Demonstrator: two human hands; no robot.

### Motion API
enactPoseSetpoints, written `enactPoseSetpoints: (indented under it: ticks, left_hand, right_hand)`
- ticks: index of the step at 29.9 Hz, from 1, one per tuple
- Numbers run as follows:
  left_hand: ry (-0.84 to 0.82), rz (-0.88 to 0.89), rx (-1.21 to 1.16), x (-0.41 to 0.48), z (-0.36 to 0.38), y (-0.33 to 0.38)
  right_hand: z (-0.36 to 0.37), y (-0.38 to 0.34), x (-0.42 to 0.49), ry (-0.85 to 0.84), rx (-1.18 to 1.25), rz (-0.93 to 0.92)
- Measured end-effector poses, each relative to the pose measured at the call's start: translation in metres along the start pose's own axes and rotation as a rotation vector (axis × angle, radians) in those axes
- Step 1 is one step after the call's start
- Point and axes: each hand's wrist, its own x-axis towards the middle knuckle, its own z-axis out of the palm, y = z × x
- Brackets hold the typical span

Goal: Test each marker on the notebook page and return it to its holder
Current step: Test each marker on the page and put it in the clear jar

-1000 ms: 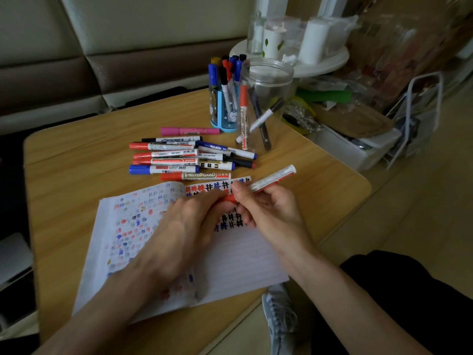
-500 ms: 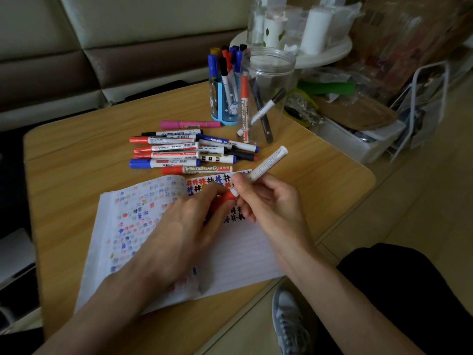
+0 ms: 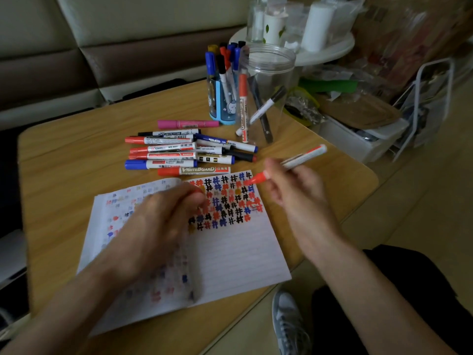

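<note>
My right hand (image 3: 297, 190) grips a white-barrelled red marker (image 3: 302, 158) above the notebook's top right corner; its red capped end (image 3: 258, 178) points left and down. My left hand (image 3: 158, 226), blurred, hovers over the open notebook (image 3: 235, 254) with fingers loosely curled and nothing visible in them. The page carries rows of red, blue and black hash marks (image 3: 227, 198). Several capped markers (image 3: 179, 156) lie in a pile behind the notebook. A blue holder (image 3: 220, 108) stands full of markers beside a clear jar (image 3: 268, 73) holding three.
The wooden table (image 3: 64, 162) ends close on the right, with floor, my dark-trousered leg and a grey shoe (image 3: 289, 321) beyond. A white round stand with bottles (image 3: 325, 49) and a white box of clutter (image 3: 363, 139) sit past the table's far right edge. A sofa runs behind.
Both hands were together on the red marker, the left at its red cap end. Now my left hand has let go and drawn back left; my right hand has carried the marker right.
</note>
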Motion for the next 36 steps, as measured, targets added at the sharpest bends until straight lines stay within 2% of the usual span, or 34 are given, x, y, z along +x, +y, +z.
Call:
enactPoseSetpoints:
  ticks: [2, 6, 9, 13, 24, 36]
  left_hand:
    - [0.034, -0.005, 0.003, -0.004, -0.009, -0.006]
    - [0.019, -0.019, 0.059, -0.008, -0.003, -0.004]
    - [0.011, 0.037, 0.155, -0.009, 0.003, -0.005]
    - [0.016, 0.025, 0.183, -0.011, 0.005, -0.006]
    - [0.014, 0.015, 0.161, -0.008, 0.004, -0.007]
    - [0.014, 0.017, 0.208, -0.007, 0.005, -0.008]
  right_hand:
    - [-0.016, -0.004, 0.006, 0.022, 0.005, -0.047]
    - [-0.007, 0.010, -0.003, -0.065, -0.091, -0.080]
    - [-0.010, 0.021, -0.005, -0.027, -0.086, -0.114]
    - [-0.019, 0.024, -0.006, 0.030, -0.146, -0.150]
    - [-0.021, 0.035, -0.008, -0.057, -0.284, -0.298]
    - [-0.022, 0.040, -0.008, -0.034, -0.393, -0.362]
